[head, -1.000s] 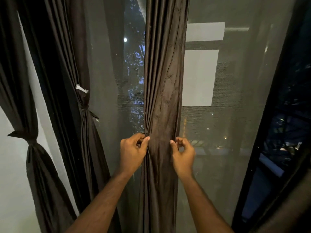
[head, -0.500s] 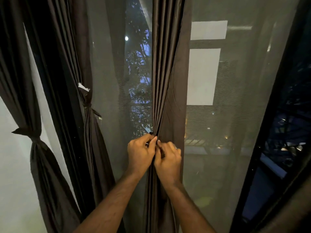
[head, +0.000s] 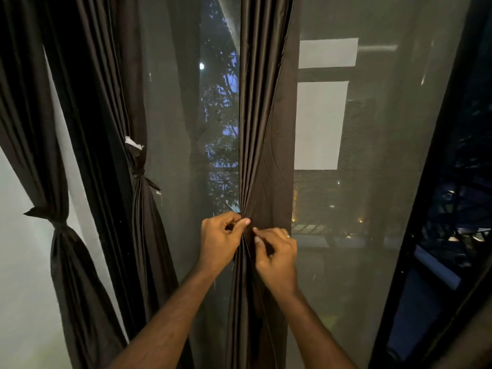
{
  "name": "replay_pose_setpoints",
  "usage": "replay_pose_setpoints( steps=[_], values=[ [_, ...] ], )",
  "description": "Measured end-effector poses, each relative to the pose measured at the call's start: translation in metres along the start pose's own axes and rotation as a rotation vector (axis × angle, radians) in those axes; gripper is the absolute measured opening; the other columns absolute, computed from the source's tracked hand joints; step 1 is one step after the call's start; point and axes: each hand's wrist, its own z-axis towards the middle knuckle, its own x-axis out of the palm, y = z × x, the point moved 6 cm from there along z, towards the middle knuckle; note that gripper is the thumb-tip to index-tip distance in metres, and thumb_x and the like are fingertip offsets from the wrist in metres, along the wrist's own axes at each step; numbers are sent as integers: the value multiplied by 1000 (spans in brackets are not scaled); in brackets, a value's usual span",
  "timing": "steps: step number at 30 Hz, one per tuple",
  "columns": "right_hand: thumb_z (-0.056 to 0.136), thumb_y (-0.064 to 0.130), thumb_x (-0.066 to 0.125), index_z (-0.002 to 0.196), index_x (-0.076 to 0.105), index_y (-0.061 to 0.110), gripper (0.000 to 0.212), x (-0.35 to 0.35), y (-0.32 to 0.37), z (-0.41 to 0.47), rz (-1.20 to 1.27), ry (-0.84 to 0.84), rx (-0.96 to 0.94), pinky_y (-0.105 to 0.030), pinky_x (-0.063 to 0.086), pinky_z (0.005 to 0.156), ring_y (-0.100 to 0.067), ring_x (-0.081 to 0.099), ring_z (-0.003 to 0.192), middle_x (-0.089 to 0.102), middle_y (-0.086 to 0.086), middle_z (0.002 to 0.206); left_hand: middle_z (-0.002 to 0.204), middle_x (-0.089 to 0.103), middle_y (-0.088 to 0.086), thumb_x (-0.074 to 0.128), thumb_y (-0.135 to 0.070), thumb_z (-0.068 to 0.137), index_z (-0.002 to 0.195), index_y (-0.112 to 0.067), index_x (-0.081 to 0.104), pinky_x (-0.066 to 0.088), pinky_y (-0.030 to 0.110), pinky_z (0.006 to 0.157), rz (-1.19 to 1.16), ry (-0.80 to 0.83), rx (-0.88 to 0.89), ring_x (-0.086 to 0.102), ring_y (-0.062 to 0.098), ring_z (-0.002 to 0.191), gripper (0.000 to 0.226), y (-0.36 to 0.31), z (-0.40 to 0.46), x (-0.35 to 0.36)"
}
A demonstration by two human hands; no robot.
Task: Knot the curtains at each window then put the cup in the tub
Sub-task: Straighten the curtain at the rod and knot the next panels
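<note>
Hands now together at curtain [head: 262,161]: left hand [head: 219,242] and right hand [head: 277,258], apart 1 s ago, pinching its gathered pleats mid-window. Probably bunching for knot 3; 2 knotted curtains [head: 62,230] hanging left. Cup, tub unseen.

The dark brown curtain [head: 266,134] hangs in vertical pleats, gathered to a narrow bunch between the left hand [head: 219,242] and right hand [head: 277,255], both pinching it. Well left of the left hand hang two knotted curtains [head: 139,179] [head: 60,227]
</note>
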Motion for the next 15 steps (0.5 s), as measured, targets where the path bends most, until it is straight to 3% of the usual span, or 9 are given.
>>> replay_pose_setpoints(
  steps=[3, 5, 7, 9, 11, 13, 15],
  values=[
    [85, 8, 76, 112, 66, 25, 34, -31, -43, 12, 127, -224, 285, -37, 49, 96, -14, 61, 106, 65, 7, 110, 57, 61, -5, 77, -21, 86, 66, -11, 69, 46, 35, 50, -19, -5, 4, 58, 13, 53, 23, 4, -2, -3],
    [84, 10, 79, 125, 60, 25, 47, -33, -67, 24, 241, -196, 459, -26, 46, 97, -13, 59, 112, 63, 5, 122, 58, 62, -4, 78, -19, 87, 67, -11, 70, 48, 37, 51, -19, -9, 7, 59, 15, 53, 22, 5, -2, -4],
    [85, 9, 79, 125, 61, 22, 46, -26, -79, 32, 352, -109, 571, -22, 47, 89, -10, 60, 104, 66, 1, 117, 58, 62, -8, 78, -18, 87, 67, -13, 70, 47, 32, 51, -23, -9, 11, 59, 10, 53, 22, 6, -2, -2],
    [86, 3, 76, 104, 68, 27, 31, -25, -80, 32, 348, -118, 545, -23, 49, 79, 0, 63, 84, 70, 5, 94, 60, 63, -12, 78, -18, 87, 68, -14, 70, 45, 25, 52, -23, -17, 9, 58, 5, 53, 21, 5, -3, 3],
    [86, 3, 74, 89, 69, 32, 30, -27, -77, 25, 269, -155, 478, -28, 52, 74, 4, 63, 77, 71, 12, 82, 62, 63, -11, 77, -19, 86, 69, -15, 70, 44, 25, 50, -6, -44, 8, 57, 4, 52, 20, 4, -4, 6],
    [86, 9, 76, 102, 70, 32, 29, -26, -72, 16, 242, -160, 431, -23, 54, 81, -1, 64, 86, 70, 15, 89, 60, 61, -10, 77, -20, 87, 68, -15, 69, 41, 25, 49, 7, -61, 3, 53, 5, 50, 21, 5, -5, 8],
    [82, 20, 83, 129, 61, 28, 52, -25, -76, 17, 245, -150, 477, -15, 49, 87, -2, 60, 98, 64, 15, 106, 58, 58, -12, 75, -22, 87, 66, -18, 67, 37, 20, 49, 10, -44, 6, 50, 3, 49, 23, 5, -3, 11]
  ],
)
